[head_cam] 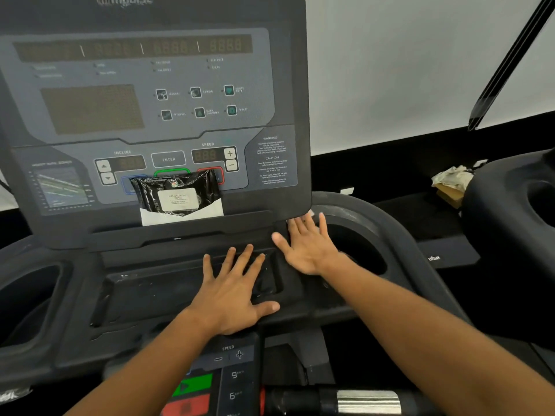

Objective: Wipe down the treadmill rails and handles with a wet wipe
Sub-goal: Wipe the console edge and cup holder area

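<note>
A black pack of anti-bacterial wet wipes leans on the ledge of the treadmill console, over the lower buttons. My left hand lies flat, fingers spread, on the dark tray below the console and holds nothing. My right hand is also flat with fingers apart, beside the right cup holder, its fingertips at the console's lower right corner. A bit of white shows under those fingertips; I cannot tell what it is. A handlebar with a metal grip sensor runs along the bottom edge.
A left cup holder sits at the far left. Lower keypad with speed, green and red buttons lies under my left forearm. A neighbouring machine stands at right with a crumpled cloth beside it. White wall behind.
</note>
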Motion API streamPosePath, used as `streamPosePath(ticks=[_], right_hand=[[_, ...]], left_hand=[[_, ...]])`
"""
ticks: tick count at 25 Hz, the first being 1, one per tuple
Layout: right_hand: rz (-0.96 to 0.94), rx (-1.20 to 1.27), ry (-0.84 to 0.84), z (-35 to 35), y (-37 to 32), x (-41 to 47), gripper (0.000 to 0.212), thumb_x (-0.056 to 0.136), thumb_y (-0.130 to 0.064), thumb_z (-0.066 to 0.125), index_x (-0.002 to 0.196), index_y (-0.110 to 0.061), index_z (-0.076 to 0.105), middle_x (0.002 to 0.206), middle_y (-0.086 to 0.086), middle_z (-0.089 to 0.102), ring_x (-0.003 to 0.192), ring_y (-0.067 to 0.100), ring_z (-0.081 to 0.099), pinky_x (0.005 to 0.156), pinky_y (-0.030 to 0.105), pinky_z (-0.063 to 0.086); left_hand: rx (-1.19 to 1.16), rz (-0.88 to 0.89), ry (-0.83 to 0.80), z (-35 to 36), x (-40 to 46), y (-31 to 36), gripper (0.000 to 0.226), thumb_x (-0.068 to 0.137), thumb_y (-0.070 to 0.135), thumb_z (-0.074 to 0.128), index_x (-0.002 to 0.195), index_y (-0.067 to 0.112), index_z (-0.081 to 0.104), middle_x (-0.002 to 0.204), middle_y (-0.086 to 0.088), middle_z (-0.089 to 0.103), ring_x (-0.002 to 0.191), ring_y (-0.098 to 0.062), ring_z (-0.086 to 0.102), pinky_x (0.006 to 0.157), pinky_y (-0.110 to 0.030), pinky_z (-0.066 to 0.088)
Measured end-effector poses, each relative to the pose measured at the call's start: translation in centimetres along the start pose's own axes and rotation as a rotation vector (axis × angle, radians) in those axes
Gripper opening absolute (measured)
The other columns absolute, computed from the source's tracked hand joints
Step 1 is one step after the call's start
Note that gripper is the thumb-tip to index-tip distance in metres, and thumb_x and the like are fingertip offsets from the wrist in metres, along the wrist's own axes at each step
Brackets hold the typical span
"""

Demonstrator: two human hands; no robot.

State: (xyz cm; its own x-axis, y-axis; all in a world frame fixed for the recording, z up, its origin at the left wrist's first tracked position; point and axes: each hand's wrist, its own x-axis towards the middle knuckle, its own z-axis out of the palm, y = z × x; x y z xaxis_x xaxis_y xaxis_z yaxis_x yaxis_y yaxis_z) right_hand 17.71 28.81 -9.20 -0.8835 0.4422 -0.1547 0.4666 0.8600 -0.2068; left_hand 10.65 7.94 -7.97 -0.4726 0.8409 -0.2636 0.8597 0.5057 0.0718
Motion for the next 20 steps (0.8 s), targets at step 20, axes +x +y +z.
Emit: streamPosePath(ticks=[20], right_hand=[[0.051,-0.27,-0.045,-3.2,16.6,-12.5,0.059,0.104,-0.046,0.014,0.156,-0.02,0.026,0.166,-0.007,0.017,0.153,0.011,0.002,0.116,0.049,-0.018]], left_hand=[[-0.034,0.019,0.016,0.0,0.5,-0.3,0.114,0.069,0.093,0.029,0.157,0.029,-0.005,0.163,0.006,-0.007,0.15,-0.026,-0.007,0.118,-0.061,-0.003]])
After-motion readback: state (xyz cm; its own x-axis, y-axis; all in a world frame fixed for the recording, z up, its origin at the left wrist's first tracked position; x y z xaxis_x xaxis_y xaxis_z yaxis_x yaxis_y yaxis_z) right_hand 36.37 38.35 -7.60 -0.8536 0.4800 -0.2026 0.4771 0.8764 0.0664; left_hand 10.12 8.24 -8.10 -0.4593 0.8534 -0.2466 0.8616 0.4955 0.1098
